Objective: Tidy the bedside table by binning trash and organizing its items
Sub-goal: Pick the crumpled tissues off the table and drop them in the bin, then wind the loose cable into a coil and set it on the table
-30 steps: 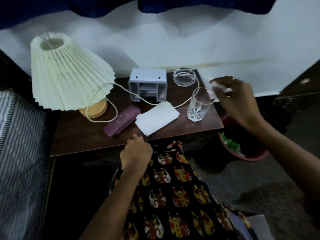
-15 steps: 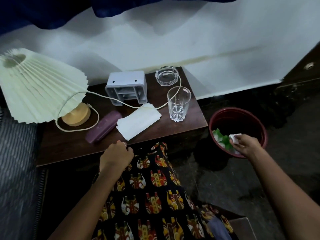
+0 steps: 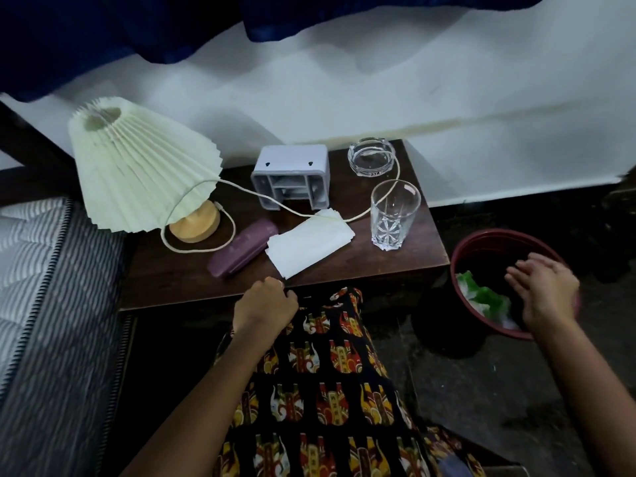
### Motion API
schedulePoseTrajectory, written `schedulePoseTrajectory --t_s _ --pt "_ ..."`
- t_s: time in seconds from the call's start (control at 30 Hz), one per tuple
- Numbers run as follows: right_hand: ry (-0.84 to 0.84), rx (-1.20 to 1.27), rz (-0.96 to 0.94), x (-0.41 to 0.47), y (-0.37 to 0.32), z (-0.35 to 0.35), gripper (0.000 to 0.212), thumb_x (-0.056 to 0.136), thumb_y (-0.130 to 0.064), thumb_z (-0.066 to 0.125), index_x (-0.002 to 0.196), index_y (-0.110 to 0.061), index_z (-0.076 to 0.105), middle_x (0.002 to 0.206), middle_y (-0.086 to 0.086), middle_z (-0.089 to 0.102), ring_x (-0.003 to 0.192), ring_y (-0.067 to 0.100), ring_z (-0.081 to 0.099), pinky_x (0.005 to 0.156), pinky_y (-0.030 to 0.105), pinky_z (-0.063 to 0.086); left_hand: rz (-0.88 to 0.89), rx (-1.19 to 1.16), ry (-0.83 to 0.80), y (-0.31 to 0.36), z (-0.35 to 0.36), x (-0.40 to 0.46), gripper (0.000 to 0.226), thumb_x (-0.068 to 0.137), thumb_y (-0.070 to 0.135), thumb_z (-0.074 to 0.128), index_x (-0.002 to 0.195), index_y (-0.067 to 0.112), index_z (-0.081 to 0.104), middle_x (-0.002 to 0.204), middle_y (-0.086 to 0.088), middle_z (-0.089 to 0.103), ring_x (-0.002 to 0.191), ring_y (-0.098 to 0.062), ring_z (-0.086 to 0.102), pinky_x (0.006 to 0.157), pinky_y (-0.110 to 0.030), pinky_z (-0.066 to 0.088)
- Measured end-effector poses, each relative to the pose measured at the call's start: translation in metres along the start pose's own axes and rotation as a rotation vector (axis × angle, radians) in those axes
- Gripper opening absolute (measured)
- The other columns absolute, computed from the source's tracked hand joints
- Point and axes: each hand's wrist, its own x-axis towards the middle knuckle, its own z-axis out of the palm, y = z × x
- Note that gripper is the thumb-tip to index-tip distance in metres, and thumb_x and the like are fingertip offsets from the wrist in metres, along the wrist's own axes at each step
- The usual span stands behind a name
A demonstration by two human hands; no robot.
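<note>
A dark wooden bedside table [image 3: 192,280] carries a tilted pleated cream lamp [image 3: 137,173], a purple case [image 3: 242,247], a stack of white paper [image 3: 309,247], a grey plastic organiser [image 3: 290,177], a glass ashtray [image 3: 371,156] and an empty drinking glass [image 3: 394,215]. The lamp's cord [image 3: 247,192] runs across the table and over the paper. To the right on the floor stands a red bin [image 3: 463,249] with green and white trash [image 3: 481,297] inside. My right hand [image 3: 547,290] hovers over the bin, fingers spread, holding nothing. My left hand [image 3: 263,304] rests as a fist at the table's front edge.
A striped mattress [image 3: 38,287] lies to the left of the table. A white wall rises behind it, with dark blue cloth [image 3: 137,25] hanging above. My patterned garment [image 3: 320,390] covers my lap below the table. The floor around the bin is dark.
My right hand carried a crumpled white scrap from beside the glass down to the bin and let it go; the hand is now empty. My left hand stayed put.
</note>
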Motion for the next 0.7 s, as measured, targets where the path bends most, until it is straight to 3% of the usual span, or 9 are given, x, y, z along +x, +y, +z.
schedulePoseTrajectory --t_s 0.13,0.2,0.27,0.33,0.43,0.5,0.57,0.7 --pt "-0.008 0.128 -0.345 -0.066 -0.042 0.030 0.021 0.089 -0.004 0.045 0.094 -0.023 0.053 0.087 -0.006 0.056 0.065 0.003 0.057 0.057 0.017 0.049 0.032 -0.007 -0.033 -0.010 -0.001 -0.006 0.047 0.094 0.038 0.041 0.137 0.018 0.046 0.138 -0.003 0.052 0.120 -0.024 0.054 0.090 -0.036 0.043" --pt "-0.079 0.188 -0.463 -0.101 -0.053 0.050 0.025 0.087 -0.002 0.045 0.091 -0.025 0.053 0.086 -0.007 0.055 0.064 0.003 0.054 0.057 0.018 0.048 0.038 -0.029 -0.021 -0.015 -0.003 -0.009 0.047 0.094 0.037 0.041 0.139 0.021 0.044 0.140 0.000 0.051 0.121 -0.022 0.054 0.091 -0.036 0.043" --pt "-0.234 0.153 -0.575 -0.140 -0.053 0.074 0.027 0.085 -0.003 0.050 0.089 -0.029 0.055 0.089 -0.007 0.058 0.073 0.011 0.055 0.065 0.029 0.049 0.028 -0.070 0.011 -0.022 -0.004 -0.013 0.046 0.095 0.035 0.041 0.139 0.023 0.044 0.138 0.000 0.053 0.119 -0.022 0.055 0.091 -0.036 0.044" --pt "-0.442 0.000 -0.655 -0.177 -0.044 0.102 0.028 0.085 -0.006 0.055 0.086 -0.033 0.059 0.091 -0.007 0.061 0.082 0.016 0.055 0.072 0.035 0.047 0.015 -0.127 0.045 -0.029 -0.006 -0.016 0.045 0.095 0.034 0.041 0.138 0.024 0.045 0.135 0.000 0.055 0.117 -0.022 0.056 0.091 -0.036 0.045" --pt "-0.766 -0.337 -0.709 -0.222 -0.018 0.151 0.026 0.088 -0.002 0.055 0.090 -0.027 0.062 0.096 -0.006 0.062 0.083 0.009 0.057 0.071 0.022 0.048 0.001 -0.221 0.104 -0.043 -0.009 -0.019 0.042 0.094 0.032 0.042 0.135 0.022 0.048 0.134 -0.001 0.055 0.115 -0.023 0.058 0.089 -0.035 0.045" --pt "-0.894 -0.535 -0.771 -0.241 0.001 0.184 0.021 0.087 -0.004 0.057 0.099 -0.018 0.065 0.103 0.001 0.065 0.087 0.009 0.059 0.073 0.015 0.045 0.002 -0.271 0.146 -0.050 -0.011 -0.020 0.040 0.094 0.030 0.043 0.132 0.022 0.051 0.132 -0.002 0.056 0.113 -0.024 0.059 0.087 -0.035 0.046" --pt "-1.013 -0.737 -0.819 -0.254 0.020 0.217 0.028 0.086 -0.009 0.060 0.114 -0.011 0.063 0.117 0.008 0.061 0.103 0.014 0.059 0.086 0.013 0.041 0.003 -0.309 0.185 -0.057 -0.013 -0.021 0.036 0.094 0.029 0.044 0.127 0.020 0.054 0.126 -0.003 0.058 0.109 -0.025 0.060 0.082 -0.035 0.047" --pt "-1.168 -1.059 -0.788 -0.274 0.049 0.267 0.053 0.088 -0.022 0.061 0.137 -0.012 0.045 0.145 0.007 0.040 0.132 0.026 0.040 0.110 0.032 0.033 -0.026 -0.408 0.212 -0.072 -0.013 -0.019 0.025 0.094 0.027 0.044 0.109 0.014 0.059 0.114 -0.004 0.060 0.098 -0.025 0.062 0.076 -0.036 0.047"
